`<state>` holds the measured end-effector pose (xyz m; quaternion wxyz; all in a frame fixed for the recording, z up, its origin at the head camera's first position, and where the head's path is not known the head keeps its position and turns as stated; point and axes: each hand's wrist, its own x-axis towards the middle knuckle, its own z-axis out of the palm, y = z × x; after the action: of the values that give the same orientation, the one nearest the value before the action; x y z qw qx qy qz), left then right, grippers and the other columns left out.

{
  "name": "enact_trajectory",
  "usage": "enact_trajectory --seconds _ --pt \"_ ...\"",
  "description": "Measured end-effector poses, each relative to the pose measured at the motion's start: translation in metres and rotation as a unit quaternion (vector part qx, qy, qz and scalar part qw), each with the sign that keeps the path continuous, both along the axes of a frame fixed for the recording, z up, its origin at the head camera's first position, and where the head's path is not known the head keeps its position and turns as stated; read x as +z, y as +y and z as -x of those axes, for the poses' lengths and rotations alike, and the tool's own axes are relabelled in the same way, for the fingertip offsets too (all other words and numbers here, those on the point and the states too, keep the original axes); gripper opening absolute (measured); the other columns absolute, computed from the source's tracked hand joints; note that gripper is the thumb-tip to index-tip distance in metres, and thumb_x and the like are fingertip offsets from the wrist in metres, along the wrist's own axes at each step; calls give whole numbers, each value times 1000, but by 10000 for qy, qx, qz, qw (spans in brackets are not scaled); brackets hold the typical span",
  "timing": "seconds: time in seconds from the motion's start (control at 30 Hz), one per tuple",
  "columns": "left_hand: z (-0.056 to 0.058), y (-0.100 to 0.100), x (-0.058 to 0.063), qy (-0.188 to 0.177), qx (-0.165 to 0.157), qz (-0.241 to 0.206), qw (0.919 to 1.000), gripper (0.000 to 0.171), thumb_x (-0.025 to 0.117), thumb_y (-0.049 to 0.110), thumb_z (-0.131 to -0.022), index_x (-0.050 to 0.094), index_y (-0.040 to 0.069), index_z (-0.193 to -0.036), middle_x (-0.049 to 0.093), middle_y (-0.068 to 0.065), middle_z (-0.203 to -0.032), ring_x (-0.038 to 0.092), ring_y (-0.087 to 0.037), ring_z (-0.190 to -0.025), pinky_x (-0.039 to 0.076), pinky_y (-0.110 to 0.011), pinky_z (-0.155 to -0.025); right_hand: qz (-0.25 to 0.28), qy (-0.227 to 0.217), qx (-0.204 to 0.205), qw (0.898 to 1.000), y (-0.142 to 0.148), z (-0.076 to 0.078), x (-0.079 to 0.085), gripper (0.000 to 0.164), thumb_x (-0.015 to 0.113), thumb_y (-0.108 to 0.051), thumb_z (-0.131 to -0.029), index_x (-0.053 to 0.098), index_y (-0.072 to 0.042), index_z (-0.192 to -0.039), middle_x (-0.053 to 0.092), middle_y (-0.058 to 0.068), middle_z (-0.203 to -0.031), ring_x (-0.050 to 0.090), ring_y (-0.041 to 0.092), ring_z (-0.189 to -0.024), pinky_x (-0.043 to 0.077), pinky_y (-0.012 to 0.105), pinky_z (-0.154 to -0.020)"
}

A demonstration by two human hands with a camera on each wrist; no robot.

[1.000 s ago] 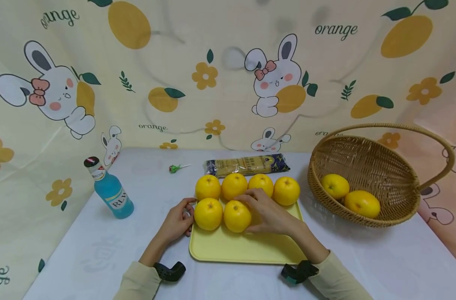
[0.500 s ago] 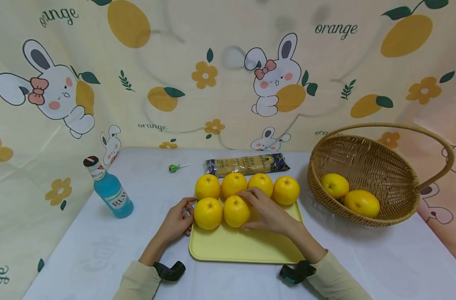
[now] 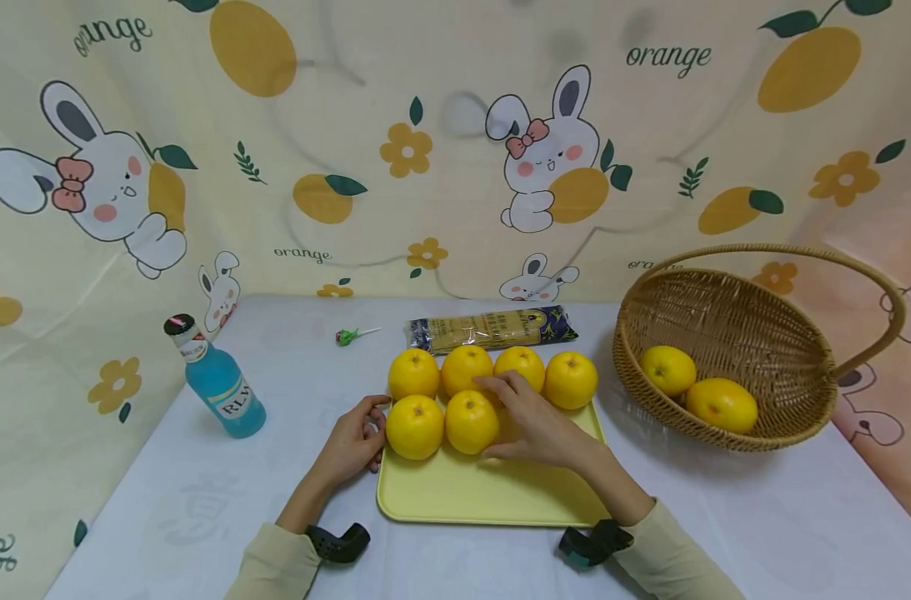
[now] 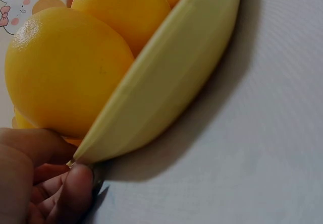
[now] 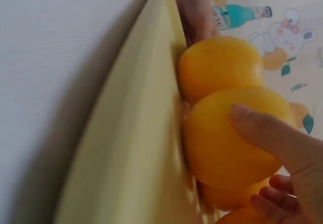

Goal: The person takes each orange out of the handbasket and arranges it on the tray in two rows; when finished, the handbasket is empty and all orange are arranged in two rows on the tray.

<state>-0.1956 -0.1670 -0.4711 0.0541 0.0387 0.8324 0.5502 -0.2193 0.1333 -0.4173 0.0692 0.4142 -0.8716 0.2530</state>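
Note:
A pale yellow tray (image 3: 493, 500) lies on the table with several oranges on it. Four fill its back row, such as the back left orange (image 3: 413, 373); two sit in front of them. My left hand (image 3: 353, 442) pinches the tray's left rim beside the front left orange (image 3: 414, 427); the left wrist view shows the thumb (image 4: 75, 191) below the rim. My right hand (image 3: 533, 421) holds the second front orange (image 3: 471, 422) from its right side. In the right wrist view the thumb (image 5: 267, 130) lies on that orange, while some fingertips are hidden behind it.
A wicker basket (image 3: 808, 350) with two yellow fruits (image 3: 721, 405) stands at the right. Behind the tray lies a gold-and-navy packet (image 3: 493, 329), with a lollipop (image 3: 353, 335) to its left. A blue bottle (image 3: 226, 392) stands at the left.
The orange in my right hand has shifted slightly back, towards the back row, in the first half second, and the right hand with it. My left hand has stayed at the tray's rim.

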Motion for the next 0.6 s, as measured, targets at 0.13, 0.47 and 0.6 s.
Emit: enact_trajectory --seconds 0.13,0.47,0.6 --pt "-1 0 0 -8 14 13 10000 47 57 1 -83 48 8 -129 51 -7 -90 52 -19 -48 50 -30 -41 295 -225 59 9993 3 0 8 87 81 -39 -69 34 -18 -140 42 8 -121 48 19 -105 47 34 -90" --pt "-1 1 -1 -23 27 53 10000 47 58 2 -84 47 9 -129 52 -6 -90 52 -19 -48 50 -30 -41 1503 635 85 9866 29 11 31 57 76 -18 -77 50 -4 -125 52 11 -117 52 20 -101 47 30 -87" --pt "0 1 -1 27 14 27 10000 47 58 1 -84 48 8 -128 52 -7 -89 52 -18 -48 50 -30 -40 2122 1126 -259 9704 50 14 48 54 76 -4 -74 53 -1 -123 56 14 -114 54 21 -99 44 22 -89"
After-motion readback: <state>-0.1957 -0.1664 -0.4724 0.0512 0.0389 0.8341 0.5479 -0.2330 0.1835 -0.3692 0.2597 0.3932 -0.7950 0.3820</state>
